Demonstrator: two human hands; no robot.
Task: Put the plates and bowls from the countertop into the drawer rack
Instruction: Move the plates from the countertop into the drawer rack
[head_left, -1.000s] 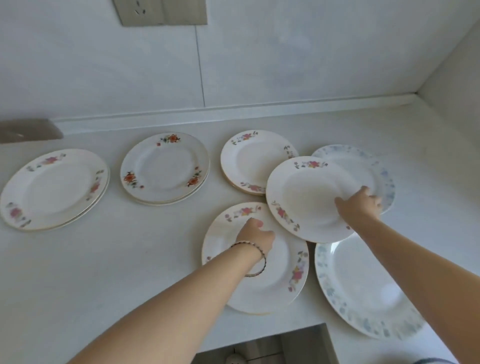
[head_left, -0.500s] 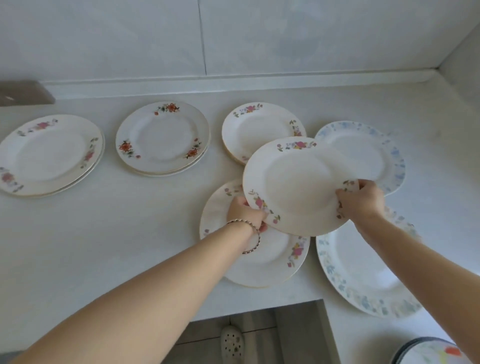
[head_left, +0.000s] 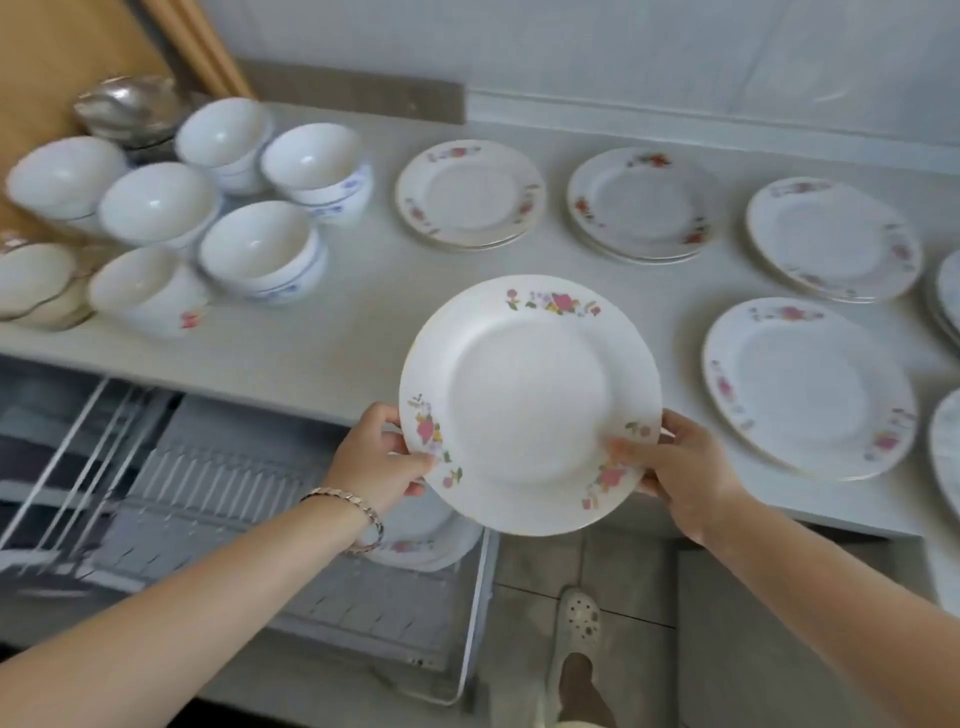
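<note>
Plate (head_left: 524, 405) lifted clear, left hand (head_left: 375, 460), right hand (head_left: 683, 470) pinching rim

White floral plate (head_left: 524, 410) mid-air above open drawer rack (head_left: 218, 488)

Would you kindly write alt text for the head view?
A left hand and a right hand grip one floral plate by its rim over the open drawer rack. Behind, white bowls and more plates sit on the countertop.

One head-worn wide-angle view, looking forward and steeply down; the countertop (head_left: 337, 353) runs across the upper half; the open drawer rack (head_left: 218, 483) fills the lower left; the floor (head_left: 613, 566) shows below; the plate (head_left: 530, 405) sits near the lens, centre frame.
</note>
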